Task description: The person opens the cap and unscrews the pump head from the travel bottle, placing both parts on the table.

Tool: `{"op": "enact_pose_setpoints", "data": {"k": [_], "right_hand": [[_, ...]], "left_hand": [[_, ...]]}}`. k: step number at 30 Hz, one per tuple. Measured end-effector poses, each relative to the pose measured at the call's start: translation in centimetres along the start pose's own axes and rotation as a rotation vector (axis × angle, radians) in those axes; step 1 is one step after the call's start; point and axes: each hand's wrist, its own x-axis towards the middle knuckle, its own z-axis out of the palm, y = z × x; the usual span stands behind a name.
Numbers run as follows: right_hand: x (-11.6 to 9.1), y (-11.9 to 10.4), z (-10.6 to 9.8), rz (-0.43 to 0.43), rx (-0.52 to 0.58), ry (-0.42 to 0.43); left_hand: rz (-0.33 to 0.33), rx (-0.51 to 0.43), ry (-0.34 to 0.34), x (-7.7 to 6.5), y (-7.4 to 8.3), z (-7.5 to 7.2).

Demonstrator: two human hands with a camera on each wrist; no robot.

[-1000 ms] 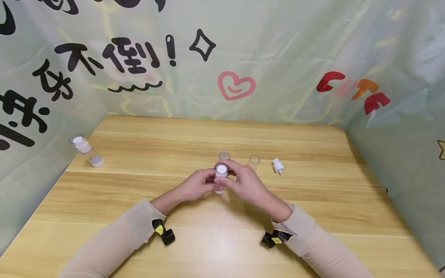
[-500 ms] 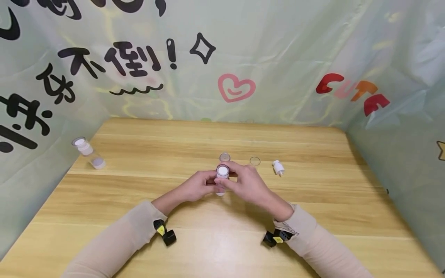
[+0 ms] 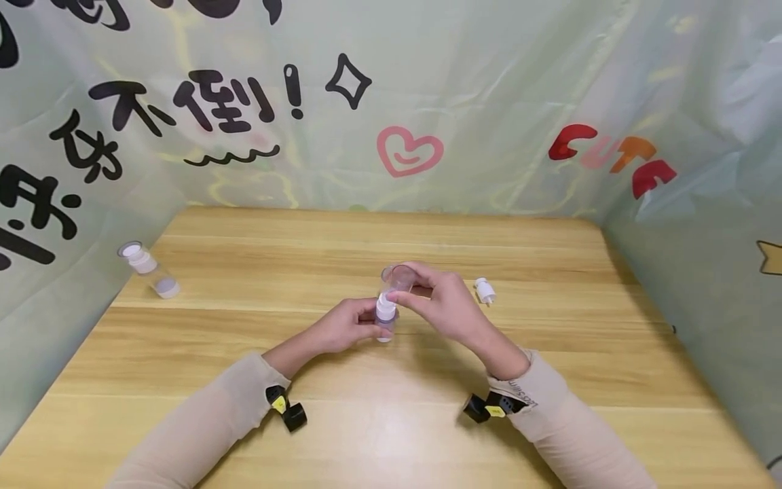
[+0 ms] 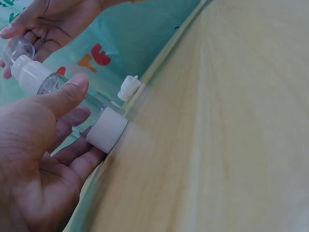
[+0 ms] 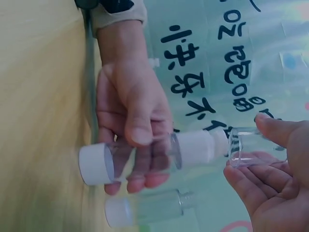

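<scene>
My left hand [image 3: 343,327] grips a clear pump bottle [image 3: 385,329] with a white base and a white pump top. Thumb and fingers wrap its clear middle, and it stands upright, base near or on the table. Just above the pump top, my right hand [image 3: 449,305] pinches a clear cap [image 3: 401,277] between thumb and fingers. In the right wrist view, the open end of this clear cap [image 5: 241,147] lies close to the white nozzle. A second clear bottle [image 5: 153,209] without a pump stands behind; the right hand and cap largely hide it in the head view.
A loose white pump head [image 3: 485,291] lies right of the right hand. A capped pump bottle [image 3: 149,269] stands at the table's far left. Printed cloth [image 3: 476,102] hangs around the back and sides of the wooden table [image 3: 391,435].
My right hand has lifted the clear cap up off the pump top, exposing the white nozzle. The left hand keeps its grip on the bottle. The clear ring behind is now hidden.
</scene>
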Motion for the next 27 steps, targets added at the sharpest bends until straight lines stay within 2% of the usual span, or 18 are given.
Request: {"op": "enact_pose_setpoints", "data": {"k": [5,15,22,27], "right_hand": [[0.0,0.0,-0.7,0.019,0.009,0.032],[0.3,0.2,-2.3,-0.023,0.066,0.057],[0.0,0.4,-3.2,0.008,0.107,0.068],[-0.2,0.7,-3.7,0.025,0.087,0.076]], "left_hand": [[-0.016,0.012,-0.009,-0.2,-0.2,-0.1],[-0.008,-0.008,-0.011,0.1,-0.2,-0.2],[0.013,-0.024,-0.016,0.1,-0.2,-0.2],[0.024,-0.026,-0.014,0.0,-0.4,-0.2]]}}
